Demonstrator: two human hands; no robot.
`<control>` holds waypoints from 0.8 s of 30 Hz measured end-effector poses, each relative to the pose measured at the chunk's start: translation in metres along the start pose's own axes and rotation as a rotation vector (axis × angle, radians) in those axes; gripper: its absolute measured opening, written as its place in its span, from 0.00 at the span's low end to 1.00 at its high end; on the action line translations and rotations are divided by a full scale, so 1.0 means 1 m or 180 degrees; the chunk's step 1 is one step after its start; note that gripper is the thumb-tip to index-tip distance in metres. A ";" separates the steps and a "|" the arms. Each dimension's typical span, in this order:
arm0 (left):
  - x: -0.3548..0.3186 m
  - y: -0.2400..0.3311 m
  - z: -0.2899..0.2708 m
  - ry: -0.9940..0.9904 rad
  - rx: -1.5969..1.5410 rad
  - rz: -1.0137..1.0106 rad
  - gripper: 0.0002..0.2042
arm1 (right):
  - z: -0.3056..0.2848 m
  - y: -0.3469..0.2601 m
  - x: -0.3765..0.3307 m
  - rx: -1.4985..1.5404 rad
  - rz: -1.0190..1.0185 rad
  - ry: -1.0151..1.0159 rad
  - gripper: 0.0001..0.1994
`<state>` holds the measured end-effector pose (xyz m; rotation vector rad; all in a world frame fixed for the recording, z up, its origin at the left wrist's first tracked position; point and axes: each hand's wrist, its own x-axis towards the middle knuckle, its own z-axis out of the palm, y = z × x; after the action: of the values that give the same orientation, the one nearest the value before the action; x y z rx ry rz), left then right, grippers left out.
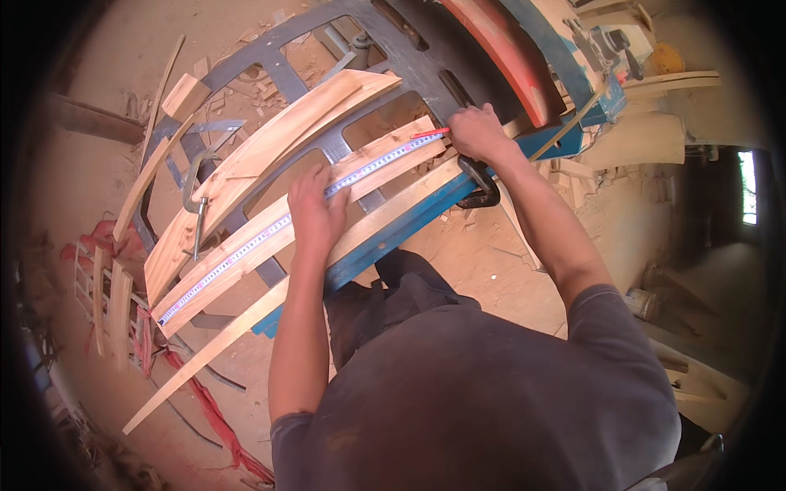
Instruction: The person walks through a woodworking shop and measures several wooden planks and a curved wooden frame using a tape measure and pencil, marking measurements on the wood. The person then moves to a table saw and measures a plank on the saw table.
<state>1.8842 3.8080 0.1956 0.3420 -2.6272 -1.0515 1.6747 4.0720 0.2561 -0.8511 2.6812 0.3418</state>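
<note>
A narrow wooden board [237, 280] lies slantwise over a dark metal frame, with a white tape measure [378, 164] stretched along its face. My left hand [315, 206] rests across board and tape near the middle, thumb apart from the fingers; its fingertips reach toward the board's far edge. At the right end of the board, my right hand [477, 132] is closed around a red pencil [430, 132], whose point lies beside the tape. The tape's right end is hidden by that hand.
Beyond lie curved boards [278, 143] with a metal clamp [196, 200]. A black clamp [483, 186] grips the blue beam [393, 225] nearest me, beside a long wooden strip [205, 353]. A red curved piece [499, 53] stands far right. Offcuts and red cloth [217, 417] litter the floor.
</note>
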 end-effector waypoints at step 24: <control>0.037 0.024 0.044 -0.0250 0.0802 -0.0854 0.30 | 0.027 -0.049 -0.061 0.4998 0.0011 0.0686 0.27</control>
<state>1.8316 3.8404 0.1885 0.7405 -2.8478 -0.8204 1.7571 4.0727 0.2465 -0.3041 2.0835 -1.6661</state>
